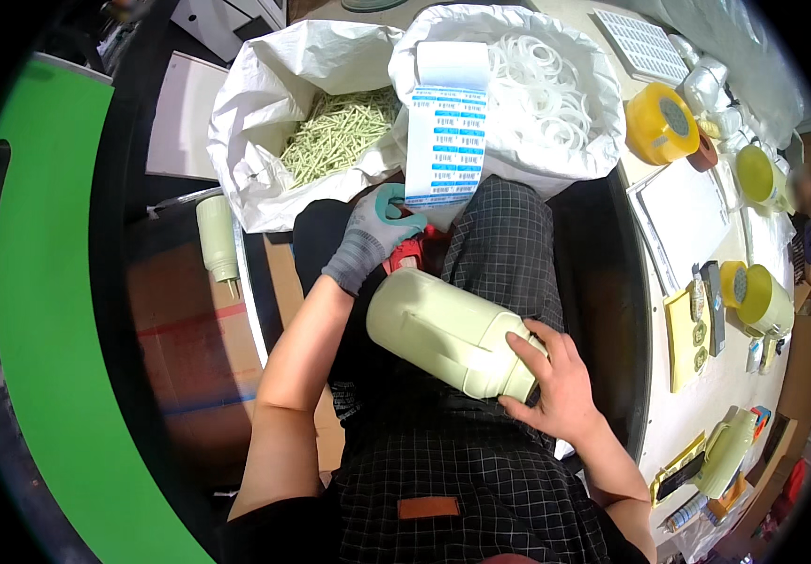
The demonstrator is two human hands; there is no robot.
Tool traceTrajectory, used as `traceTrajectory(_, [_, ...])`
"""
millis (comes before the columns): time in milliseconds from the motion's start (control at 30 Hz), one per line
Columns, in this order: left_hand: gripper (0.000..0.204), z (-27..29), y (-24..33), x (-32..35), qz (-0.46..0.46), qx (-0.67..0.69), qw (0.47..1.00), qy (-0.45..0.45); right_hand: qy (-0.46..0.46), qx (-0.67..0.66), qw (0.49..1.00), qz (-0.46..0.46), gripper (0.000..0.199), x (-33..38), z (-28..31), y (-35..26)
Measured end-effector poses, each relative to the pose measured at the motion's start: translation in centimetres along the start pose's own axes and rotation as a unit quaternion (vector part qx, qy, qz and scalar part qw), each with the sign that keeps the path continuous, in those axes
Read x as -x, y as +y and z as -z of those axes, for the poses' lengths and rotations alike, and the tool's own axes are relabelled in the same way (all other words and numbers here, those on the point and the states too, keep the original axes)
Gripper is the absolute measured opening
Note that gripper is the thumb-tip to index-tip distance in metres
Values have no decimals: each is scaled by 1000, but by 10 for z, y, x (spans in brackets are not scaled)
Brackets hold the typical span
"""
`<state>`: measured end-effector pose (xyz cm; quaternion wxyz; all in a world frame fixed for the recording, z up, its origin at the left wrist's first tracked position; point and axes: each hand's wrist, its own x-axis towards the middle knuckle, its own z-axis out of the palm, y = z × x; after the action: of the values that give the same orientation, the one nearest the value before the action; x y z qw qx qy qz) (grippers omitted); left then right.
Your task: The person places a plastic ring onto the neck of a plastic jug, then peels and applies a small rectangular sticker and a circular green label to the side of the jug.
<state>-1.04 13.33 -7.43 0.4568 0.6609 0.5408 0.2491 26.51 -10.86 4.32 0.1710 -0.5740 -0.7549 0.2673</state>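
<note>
The pale-green flask (443, 334) was held over the lap (499, 249), clamped by fingers of the right hand (561, 390), apparently for steadiness; whether the gloved left hand (377, 230), near the labels (446, 141), was closed could not be told.

Across my lap (504, 244) lies a jug (438, 329), its base to the far left and its neck to the near right, under my right hand (556, 381). My left hand (377, 230) is beyond that base, at the near edge of a label sheet (445, 141). The sheet spans the front of two sacks beyond my knees: the left sack (246, 141) contains short rods (344, 136), the right sack (518, 169) rings (546, 89). On the table (683, 414) to my right, a tape roll (655, 124) sits far, paper sheets (683, 221) nearer, then a packet (683, 348), then a handled pitcher (730, 451) nearest. To my left is another jug (216, 235); farther left runs a conveyor belt (53, 282).
</note>
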Motion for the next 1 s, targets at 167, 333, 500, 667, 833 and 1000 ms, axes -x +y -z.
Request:
traceTrajectory(167, [41,-7,29,16,-72,-113,979,151,-21,-24,999,-17,97,-3,4,3])
traceTrajectory(333, [33,1,30,17,-231,-245,922,192,-34,-65,996,-47,102,3,-4,-2])
traceTrajectory(500, [25,-1,36,23,-232,-275,912,196,-28,-60,996,-54,106,8,-6,-1])
traceTrajectory(667, [23,4,38,37,-221,-284,915,182,-27,-103,993,-58,106,9,-6,0])
traceTrajectory(833, [20,22,50,85,-268,-201,885,324,2,-271,954,-131,108,22,-25,12])
traceTrajectory(1000, [16,20,46,155,31,305,908,287,67,-289,949,-107,108,20,-68,3])
